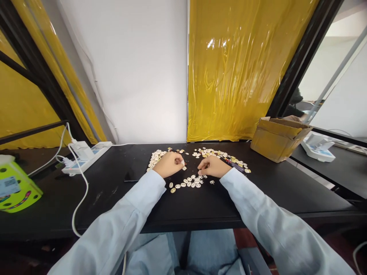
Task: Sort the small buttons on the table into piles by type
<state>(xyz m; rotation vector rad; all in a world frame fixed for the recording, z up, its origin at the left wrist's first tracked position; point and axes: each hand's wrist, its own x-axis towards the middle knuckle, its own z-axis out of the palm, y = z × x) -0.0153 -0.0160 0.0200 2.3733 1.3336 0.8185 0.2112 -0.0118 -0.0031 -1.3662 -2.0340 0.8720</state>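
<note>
My left hand is closed in a pinch on a small white piece, just above the black table. Across a short gap, my right hand has its fingers curled together and pointing down. What its fingertips hold, if anything, is too small to make out. Below and between both hands lies a loose group of small white oval pieces with dark holes. More of these pieces form a heap behind my left hand and a yellowish-white spread behind my right hand.
A dark pen-like tool lies beside my right wrist. To the right stands an open cardboard box. On the left are a white power strip with a trailing cable and a bright green container. A flat black object lies near my left sleeve.
</note>
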